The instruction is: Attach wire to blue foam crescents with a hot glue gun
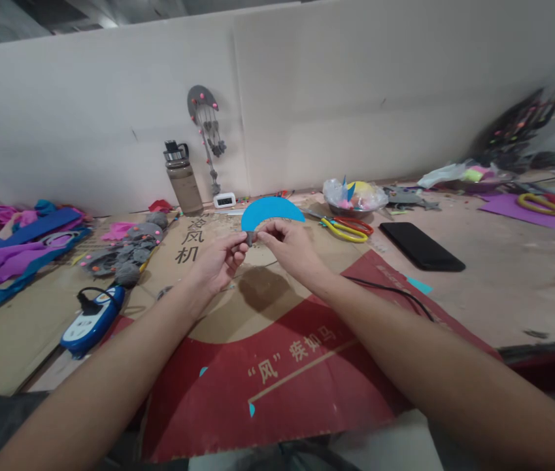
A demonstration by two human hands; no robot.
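Above the cardboard, my left hand [221, 263] is closed, its thumb and fingers pinching a small dark grey felt piece [250, 238]. My right hand [287, 243] is closed too, with its fingertips pinched together at the right edge of that piece. Whether they also hold something finer, such as a thread, is too small to tell. Just behind both hands lies a bright blue crescent cutout [273, 208]. Yellow-handled scissors [343, 230] and red-handled scissors [363, 226] rest to the right of it.
Red and brown cardboard [306, 386] covers the table before me. A blue power strip [91, 320], grey felt pieces [133, 252] and coloured felt [22, 245] are at left. A bottle [184, 183] and a small clock [224, 200] stand behind. A phone [421, 246] lies at right.
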